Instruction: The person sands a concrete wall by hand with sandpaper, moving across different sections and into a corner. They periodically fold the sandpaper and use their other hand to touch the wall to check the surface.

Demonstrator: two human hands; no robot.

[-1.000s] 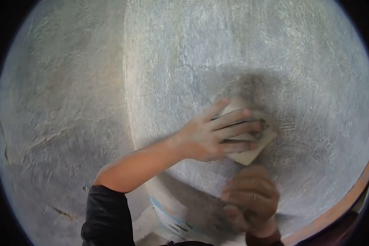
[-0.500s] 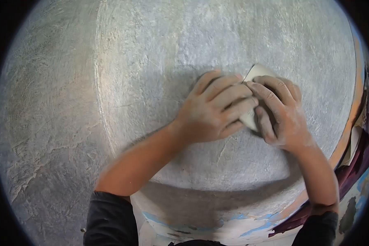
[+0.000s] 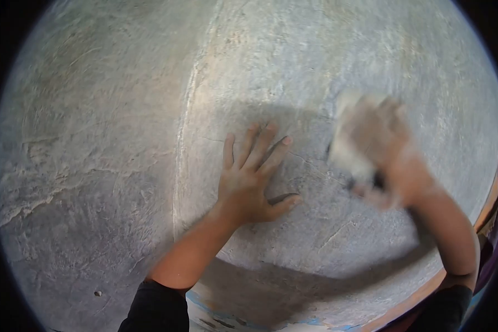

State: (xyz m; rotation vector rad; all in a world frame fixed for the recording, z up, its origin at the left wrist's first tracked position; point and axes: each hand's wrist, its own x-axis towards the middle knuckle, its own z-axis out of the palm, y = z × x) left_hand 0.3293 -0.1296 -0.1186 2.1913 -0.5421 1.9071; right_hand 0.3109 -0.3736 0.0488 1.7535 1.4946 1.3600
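Observation:
My left hand (image 3: 252, 182) lies flat on the grey, rough plaster wall (image 3: 293, 66), its fingers spread and nothing in it. To the right, my right hand (image 3: 379, 144) is smeared by motion over the same surface. It holds a pale sheet (image 3: 346, 133), which looks like sandpaper and shows beside and above the fingers, pressed between hand and wall. The sheet's exact outline is blurred.
A raised vertical ridge (image 3: 180, 138) runs down the wall left of my hands. Lower left is a small hole (image 3: 98, 293). Purple cloth (image 3: 495, 243) hangs at the right edge. Peeling blue and white paint (image 3: 221, 318) shows at the bottom.
My left hand has come away from the pale sheet and now lies lower left, fingers spread on the wall. My right hand keeps the sheet and is blurred. The view has shifted.

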